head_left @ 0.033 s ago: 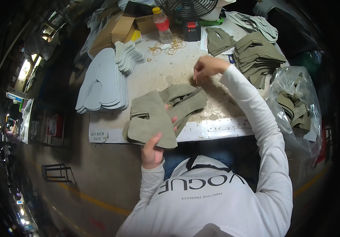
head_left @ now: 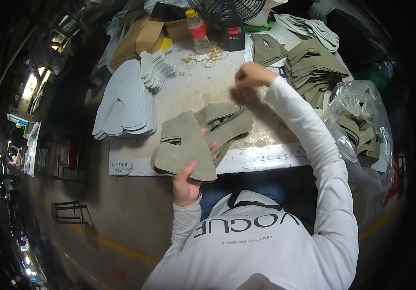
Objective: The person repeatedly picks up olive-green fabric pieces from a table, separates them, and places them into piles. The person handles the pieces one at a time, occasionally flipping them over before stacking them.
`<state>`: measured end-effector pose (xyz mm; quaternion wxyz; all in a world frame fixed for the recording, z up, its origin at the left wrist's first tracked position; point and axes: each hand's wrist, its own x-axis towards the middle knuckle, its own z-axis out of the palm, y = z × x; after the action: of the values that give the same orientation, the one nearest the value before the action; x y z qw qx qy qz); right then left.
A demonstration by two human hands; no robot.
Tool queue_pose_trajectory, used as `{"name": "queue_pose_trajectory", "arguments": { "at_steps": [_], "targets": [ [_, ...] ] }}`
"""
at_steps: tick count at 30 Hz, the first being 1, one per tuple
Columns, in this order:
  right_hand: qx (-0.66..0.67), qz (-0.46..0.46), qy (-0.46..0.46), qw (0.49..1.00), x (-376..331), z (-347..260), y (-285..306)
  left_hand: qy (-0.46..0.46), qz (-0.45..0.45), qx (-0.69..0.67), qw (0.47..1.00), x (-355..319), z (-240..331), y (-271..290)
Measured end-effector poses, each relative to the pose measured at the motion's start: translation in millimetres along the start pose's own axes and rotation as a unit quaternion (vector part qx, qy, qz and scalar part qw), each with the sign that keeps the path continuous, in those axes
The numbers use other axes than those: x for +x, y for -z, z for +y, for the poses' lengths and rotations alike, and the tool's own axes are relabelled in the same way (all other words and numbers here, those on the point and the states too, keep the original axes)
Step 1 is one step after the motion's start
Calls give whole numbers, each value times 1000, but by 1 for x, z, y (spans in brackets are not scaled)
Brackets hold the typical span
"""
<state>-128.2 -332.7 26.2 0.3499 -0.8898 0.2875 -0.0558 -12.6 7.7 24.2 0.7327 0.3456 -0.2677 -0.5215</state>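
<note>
My left hand (head_left: 185,186) grips a stack of olive shoe-upper pieces (head_left: 183,157) at the table's front edge, thumb on top and fingertips showing along its right side. The pieces look like suede and have a slot cut in them. More olive pieces (head_left: 232,123) lie against the stack on the right, spread and partly overlapping. Over the middle of the table, beyond these pieces, is my right hand (head_left: 253,77), its fingers pinched together and pointing left. What it holds, if anything, is too small and blurred to make out.
Pale grey cut pieces (head_left: 126,101) are stacked at the left. Rubber bands (head_left: 210,58) lie near a bottle (head_left: 198,34), a fan (head_left: 229,8) and a cardboard box (head_left: 142,43). Olive pieces (head_left: 314,63) are piled at the right, beside a clear plastic bag (head_left: 362,116).
My right hand has shifted slightly away from me and to the left. My left hand and the stack in it have hardly moved.
</note>
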Motion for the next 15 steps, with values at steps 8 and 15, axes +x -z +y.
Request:
{"name": "queue_pose_trajectory", "arguments": {
  "at_steps": [8, 15],
  "targets": [
    [176, 212, 45, 960, 9, 4, -11, -40, -25, -197, 979, 1, -3, 1],
    [13, 91, 211, 973, -32, -24, -68, -70, -16, -190, 979, 15, 4, 14]
  ]
}}
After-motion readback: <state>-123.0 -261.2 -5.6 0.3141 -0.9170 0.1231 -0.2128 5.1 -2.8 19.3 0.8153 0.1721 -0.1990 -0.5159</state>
